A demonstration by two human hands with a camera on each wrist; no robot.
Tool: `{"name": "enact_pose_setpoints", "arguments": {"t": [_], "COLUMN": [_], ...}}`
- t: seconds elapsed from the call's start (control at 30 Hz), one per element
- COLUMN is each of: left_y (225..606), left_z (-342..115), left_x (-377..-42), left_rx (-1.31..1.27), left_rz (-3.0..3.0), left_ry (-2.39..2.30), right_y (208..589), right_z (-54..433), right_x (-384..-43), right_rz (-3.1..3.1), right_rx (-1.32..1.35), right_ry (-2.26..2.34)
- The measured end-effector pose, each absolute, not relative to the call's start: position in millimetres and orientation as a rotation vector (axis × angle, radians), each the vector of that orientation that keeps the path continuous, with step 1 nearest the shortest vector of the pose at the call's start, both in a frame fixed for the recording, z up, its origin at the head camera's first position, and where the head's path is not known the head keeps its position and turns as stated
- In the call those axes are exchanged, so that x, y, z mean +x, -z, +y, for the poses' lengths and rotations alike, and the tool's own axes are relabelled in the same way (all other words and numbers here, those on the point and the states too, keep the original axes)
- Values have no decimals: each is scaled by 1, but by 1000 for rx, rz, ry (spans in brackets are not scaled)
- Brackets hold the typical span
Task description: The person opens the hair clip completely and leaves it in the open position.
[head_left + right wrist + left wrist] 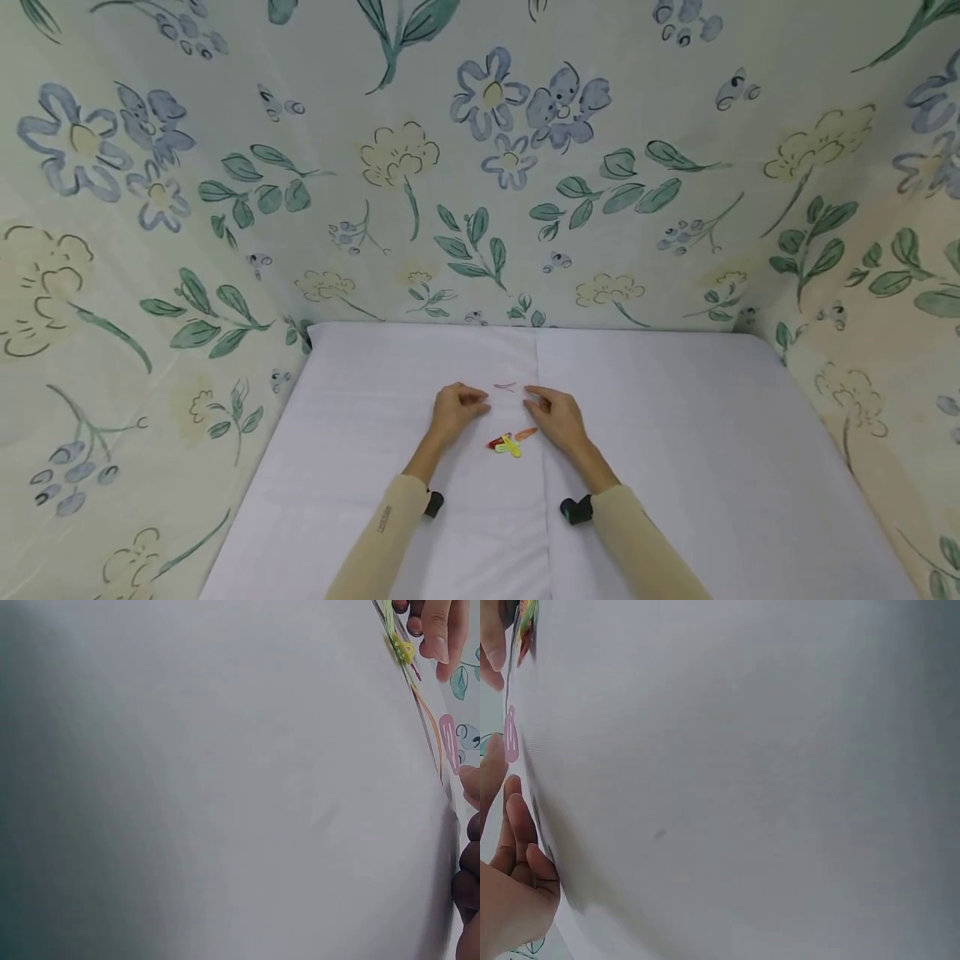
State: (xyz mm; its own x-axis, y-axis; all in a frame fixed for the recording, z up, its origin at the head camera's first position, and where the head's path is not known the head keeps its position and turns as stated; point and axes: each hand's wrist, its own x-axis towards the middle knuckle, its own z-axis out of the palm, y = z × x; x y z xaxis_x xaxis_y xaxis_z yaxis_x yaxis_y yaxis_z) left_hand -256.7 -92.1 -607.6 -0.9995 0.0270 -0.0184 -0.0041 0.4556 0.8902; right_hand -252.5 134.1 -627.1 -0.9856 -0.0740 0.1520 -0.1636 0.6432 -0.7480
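A pink snap hair clip [505, 386] sits on the white cloth between the two hands, looking thin from above. In the wrist views the pink clip [511, 735] shows its broad slotted face and seems to stand on edge. My left hand [456, 412] is beside it on the left, thumb and forefinger apart. On the other side, my right hand [557, 418] has its thumb and forefinger slightly parted. A small gap separates each hand from the clip in the head view. Nearer to me lie yellow clips [510, 446], a red clip [497, 442] and an orange clip [527, 433], close together.
The white cloth [390, 367] covers the table, with a seam right of the middle. Floral curtains [480, 208] hang behind and at both sides. Dark wrist devices [576, 510] sit at both sleeve cuffs.
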Motion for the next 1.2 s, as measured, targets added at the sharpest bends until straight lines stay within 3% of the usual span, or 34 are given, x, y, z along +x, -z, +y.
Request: {"name": "enact_pose_setpoints", "arguments": {"t": [0.7, 1.2], "left_y": [604, 604], "left_z": [-83, -62], "left_x": [-223, -219], "left_rx": [195, 344], "left_rz": [2607, 2614], "left_ry": [-1567, -1467], "right_y": [625, 622], "right_z": [158, 170], "right_x": [-222, -210], "right_rz": [-2742, -2786], "right_rx": [237, 268], "right_ry": [-1489, -1614]}}
